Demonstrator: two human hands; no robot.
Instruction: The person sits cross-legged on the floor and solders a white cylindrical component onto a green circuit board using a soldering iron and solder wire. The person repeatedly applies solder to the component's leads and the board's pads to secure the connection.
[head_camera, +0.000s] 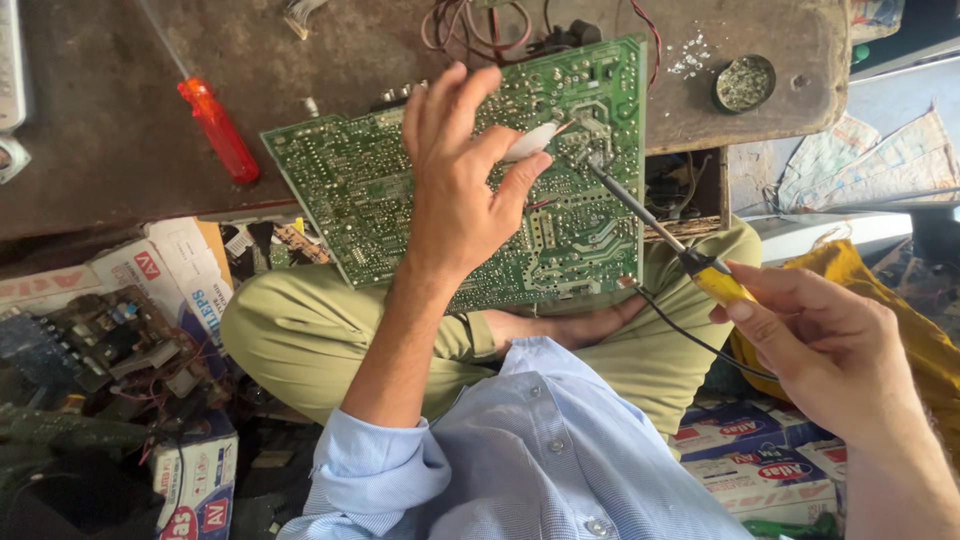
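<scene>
Head view: our left hand (455, 190) pinches a small white piece (530, 142) over the flat green circuit board (400, 200) on our lap; our right hand (825, 345) grips the yellow-handled soldering iron (660, 225), its metal tip touching the board.

Green board, yellow iron, red screwdriver

Under the left hand (455, 190) lies a flat green circuit board (380, 190) patterned with pale silver solder tracks and dots; the fingers pinch a small white piece (530, 142). The right hand (835, 350) grips a soldering iron with yellow handle (720, 283), dark metal shaft and black cord. Left of the left hand lies a translucent red-handled screwdriver (220, 130) on a dull brown worn workbench (100, 130). Below both hands: olive-green trousers (300, 330) and a pale blue finely checked shirt (540, 440) (white buttons).
</scene>
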